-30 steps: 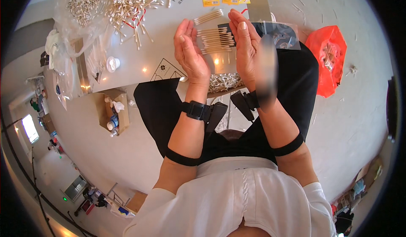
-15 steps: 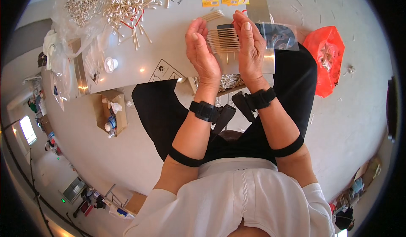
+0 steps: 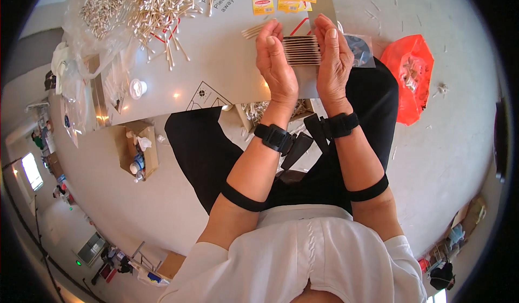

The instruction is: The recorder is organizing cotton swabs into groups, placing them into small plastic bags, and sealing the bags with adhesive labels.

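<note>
A neat row of cotton swabs (image 3: 301,50) lies crosswise between my two facing palms above the metal tabletop (image 3: 216,60). My left hand (image 3: 277,65) borders the swabs' left ends, its fingers together and slightly curved. At their right ends my right hand (image 3: 333,60) mirrors it, and the row is held between the two. Beneath and behind the row shows something dark. A clear plastic bag with a dark piece inside (image 3: 361,50) pokes out past my right hand. A few loose swabs (image 3: 253,31) rest just left of my left fingertips.
Heaped swabs (image 3: 162,5) and a clear bag of swabs (image 3: 105,5) occupy the table's far left. Yellow cards (image 3: 263,4) lie at the far edge. A small white cup (image 3: 138,89) stands at left. A red bag (image 3: 413,81) and a cardboard box (image 3: 121,151) sit on the floor.
Both hands have shifted right across the table, bringing the row of swabs along over the dark part. The view has moved slightly too.
</note>
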`<action>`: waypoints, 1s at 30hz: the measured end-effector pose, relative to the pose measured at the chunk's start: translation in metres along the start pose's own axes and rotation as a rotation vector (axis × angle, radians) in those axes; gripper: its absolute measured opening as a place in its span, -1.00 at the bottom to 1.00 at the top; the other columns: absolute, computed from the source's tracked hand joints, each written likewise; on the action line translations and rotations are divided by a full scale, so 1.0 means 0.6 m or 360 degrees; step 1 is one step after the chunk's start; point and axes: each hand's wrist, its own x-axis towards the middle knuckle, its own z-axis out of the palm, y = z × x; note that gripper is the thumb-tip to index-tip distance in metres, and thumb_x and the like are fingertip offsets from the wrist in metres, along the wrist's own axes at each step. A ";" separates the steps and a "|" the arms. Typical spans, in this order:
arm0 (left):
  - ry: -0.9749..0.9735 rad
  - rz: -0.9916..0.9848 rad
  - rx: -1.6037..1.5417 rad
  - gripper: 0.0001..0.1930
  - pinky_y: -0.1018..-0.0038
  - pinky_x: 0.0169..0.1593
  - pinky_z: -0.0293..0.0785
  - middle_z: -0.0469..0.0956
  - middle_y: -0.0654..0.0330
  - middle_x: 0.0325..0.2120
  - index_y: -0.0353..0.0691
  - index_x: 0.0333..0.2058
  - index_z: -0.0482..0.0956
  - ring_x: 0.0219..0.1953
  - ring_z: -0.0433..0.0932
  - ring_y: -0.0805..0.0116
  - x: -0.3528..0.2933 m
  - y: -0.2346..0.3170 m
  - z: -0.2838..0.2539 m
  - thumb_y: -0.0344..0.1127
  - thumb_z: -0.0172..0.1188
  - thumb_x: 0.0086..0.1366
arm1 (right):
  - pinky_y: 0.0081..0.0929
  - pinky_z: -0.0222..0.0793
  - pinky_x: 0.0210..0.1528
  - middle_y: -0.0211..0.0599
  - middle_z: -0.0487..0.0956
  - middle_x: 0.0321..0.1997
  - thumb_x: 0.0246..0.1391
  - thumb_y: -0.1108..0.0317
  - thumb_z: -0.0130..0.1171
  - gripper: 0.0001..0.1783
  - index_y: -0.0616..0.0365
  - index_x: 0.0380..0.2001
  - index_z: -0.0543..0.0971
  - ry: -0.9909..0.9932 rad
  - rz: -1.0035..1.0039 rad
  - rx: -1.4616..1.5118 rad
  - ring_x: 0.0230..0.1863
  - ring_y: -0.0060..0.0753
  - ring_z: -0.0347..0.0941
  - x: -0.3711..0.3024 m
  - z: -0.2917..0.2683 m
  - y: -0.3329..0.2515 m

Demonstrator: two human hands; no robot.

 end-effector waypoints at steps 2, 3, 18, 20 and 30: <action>0.0008 -0.0002 0.0006 -0.45 0.33 0.25 0.27 0.43 0.01 0.04 -0.44 0.09 0.38 0.10 0.41 0.25 -0.001 -0.001 0.006 0.03 -0.10 0.47 | -0.49 0.23 0.32 -0.17 0.48 0.17 0.40 0.08 -0.11 -0.48 0.34 0.12 0.45 0.0001 -0.0008 -0.0008 0.20 -0.39 0.39 0.001 -0.004 -0.001; 0.0008 0.0004 0.0009 -0.45 0.33 0.25 0.28 0.43 0.00 0.04 -0.44 0.09 0.37 0.10 0.41 0.24 -0.001 -0.002 0.009 0.02 -0.11 0.48 | -0.49 0.23 0.32 -0.18 0.48 0.17 0.40 0.08 -0.10 -0.48 0.33 0.12 0.45 0.0001 -0.0017 -0.0015 0.20 -0.40 0.39 0.003 -0.006 -0.003; -0.1049 0.0646 0.2012 -0.25 -0.02 0.41 -0.16 0.02 0.00 0.39 -0.28 0.32 0.14 0.43 -0.01 0.07 -0.003 0.044 -0.042 -0.03 0.17 0.28 | -0.11 -0.01 0.46 -0.23 0.28 0.37 -0.25 0.43 0.39 -0.28 0.12 0.12 0.48 -0.1002 -0.0765 -0.1659 0.48 -0.06 -0.05 0.067 -0.107 -0.073; -0.1081 0.0610 0.2082 -0.23 -0.02 0.41 -0.17 0.02 0.00 0.39 -0.27 0.33 0.13 0.44 -0.02 0.09 -0.009 0.041 -0.042 0.01 0.16 0.27 | -0.08 -0.07 0.47 -0.30 0.31 0.36 -0.23 0.36 0.39 -0.30 0.06 0.11 0.50 -0.1040 -0.0880 -0.1823 0.48 -0.12 -0.03 0.067 -0.107 -0.070; -0.1113 0.0585 0.2200 -0.17 0.00 0.42 -0.21 0.06 0.03 0.39 -0.19 0.35 0.12 0.44 -0.02 0.15 -0.015 0.033 -0.042 0.11 0.17 0.24 | -0.10 0.00 0.44 -0.33 0.42 0.25 -0.21 0.34 0.37 -0.43 0.00 0.01 0.58 -0.1017 -0.0938 -0.1797 0.42 -0.12 0.09 0.064 -0.114 -0.054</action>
